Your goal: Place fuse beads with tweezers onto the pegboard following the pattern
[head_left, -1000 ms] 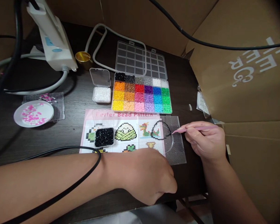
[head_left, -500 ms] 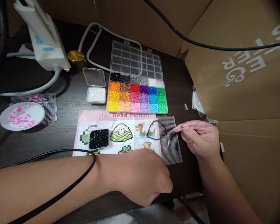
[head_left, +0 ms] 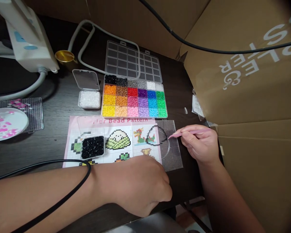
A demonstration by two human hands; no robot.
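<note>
My right hand [head_left: 200, 144] is closed around a pair of pink tweezers [head_left: 196, 131], its tips over a clear pegboard [head_left: 173, 158]. On the board, black beads form a rounded outline [head_left: 149, 132], just left of the tweezer tips. My left hand [head_left: 145, 184] is curled into a fist in front of the board; its fingertips are hidden, so I cannot see whether it holds anything. Beneath the board's left part lies a printed bead pattern sheet [head_left: 67, 142]. A small clear box of black beads [head_left: 92, 146] stands on the sheet, beyond my left forearm.
A divided bead case [head_left: 134, 100] with many colours stands behind the sheet, lid open. Left of it are a box of white beads [head_left: 89, 99] and a gold cup [head_left: 65, 57]. A white dish [head_left: 20, 118] holds pink beads. A black cable [head_left: 63, 200] crosses my left forearm; cardboard [head_left: 252, 155] walls the right.
The view has swung slightly right, so everything sits further left. Both hands keep nearly the same pose, and the tweezer tips stay beside the black bead outline.
</note>
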